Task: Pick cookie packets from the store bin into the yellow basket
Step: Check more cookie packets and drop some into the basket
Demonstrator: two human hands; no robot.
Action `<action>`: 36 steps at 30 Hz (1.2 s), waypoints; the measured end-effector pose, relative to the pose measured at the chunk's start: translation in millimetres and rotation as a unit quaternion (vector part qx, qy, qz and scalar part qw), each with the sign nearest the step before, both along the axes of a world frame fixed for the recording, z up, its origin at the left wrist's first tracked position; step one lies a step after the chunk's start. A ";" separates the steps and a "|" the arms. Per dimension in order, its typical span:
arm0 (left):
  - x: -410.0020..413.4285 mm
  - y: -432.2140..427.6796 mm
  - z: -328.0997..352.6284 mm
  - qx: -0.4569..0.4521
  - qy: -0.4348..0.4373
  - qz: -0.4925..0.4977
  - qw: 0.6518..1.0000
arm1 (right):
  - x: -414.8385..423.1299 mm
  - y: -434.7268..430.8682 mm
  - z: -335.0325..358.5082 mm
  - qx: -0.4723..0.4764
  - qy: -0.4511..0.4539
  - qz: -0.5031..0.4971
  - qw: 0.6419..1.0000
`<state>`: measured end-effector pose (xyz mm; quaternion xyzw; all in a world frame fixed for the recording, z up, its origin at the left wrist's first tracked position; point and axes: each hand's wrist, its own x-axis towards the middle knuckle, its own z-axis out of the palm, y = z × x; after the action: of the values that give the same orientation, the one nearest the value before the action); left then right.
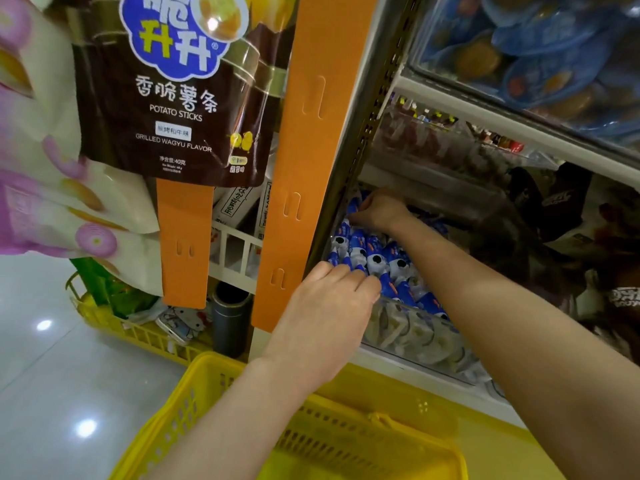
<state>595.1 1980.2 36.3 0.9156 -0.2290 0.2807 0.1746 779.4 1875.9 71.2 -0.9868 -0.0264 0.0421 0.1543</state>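
Both hands in the store bin (377,351) right now, going for the blue cookie packets (377,258). Left hand (332,306) draped palm-down over the near end of the row, fingers (363,280) curled onto the front packets; looks like a loose cover more than a pinch, and honestly can't tell whether anything's actually clamped under there. Right hand (377,209) further back past the left, knuckles bunched at the far end of the same row, seemingly pinching a packet top, but hard to confirm.

Best bet for this step, imo: grab by the crimped top edge, not the belly, since foil like that probably slides. Lift straight up so neighbours packed tight beside the fingers don't come along. Then straight down toward the wrist side, where the yellow basket (221,382) sits below the left forearm. Looks empty as far as visible.

Stuff that's murky: fingertips of both hands buried among packets. Orange post (294,188) just left of the left hand blocks the bin's end. Bin front is cloudy plastic, contents behind it smeary. Basket cut off at the bottom edge. Dark bags off to the right, unreadable.
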 end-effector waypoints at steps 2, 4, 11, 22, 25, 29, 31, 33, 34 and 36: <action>0.2 -0.4 -0.2 0.002 -0.003 0.000 1.000 | 1.2 3.2 -4.2 0.001 0.002 0.001 1.000; 0.6 -0.3 -0.5 0.003 -0.003 0.000 1.000 | 1.2 0.0 -2.4 0.015 0.027 0.009 0.999; 1.1 0.0 -1.1 0.006 0.003 -0.005 1.000 | 4.5 -35.3 5.1 0.139 -0.073 -0.006 0.988; -0.2 0.0 0.1 0.003 0.006 -0.011 1.000 | 10.7 -29.4 -7.0 -0.036 -0.044 0.029 0.998; -0.1 0.2 -0.9 0.005 0.010 -0.012 1.000 | 8.3 -32.7 -8.6 -0.007 -0.070 0.030 0.997; -0.7 -1.3 -1.3 0.011 0.016 -0.007 1.000 | -3.3 -40.0 0.3 0.065 -0.143 0.010 0.987; -1.4 -0.9 -0.2 0.022 0.027 -0.011 0.999 | -14.0 -43.3 12.3 0.101 -0.212 -0.002 0.972; -2.6 -1.7 2.5 0.020 0.054 -0.017 0.998 | -30.6 -46.5 25.0 0.146 -0.278 -0.002 0.949; -3.2 -2.8 3.8 -0.020 0.076 -0.021 0.997 | -41.2 -47.8 30.7 0.175 -0.299 -0.002 0.938; -6.7 -6.5 9.8 -0.166 0.151 -0.023 0.974 | -66.2 -49.9 39.4 0.225 -0.321 0.001 0.920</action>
<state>588.4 1973.7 46.0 0.9000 -0.1708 0.1693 0.3635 713.2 1826.0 110.6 -0.8864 -0.0844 -0.2840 0.3558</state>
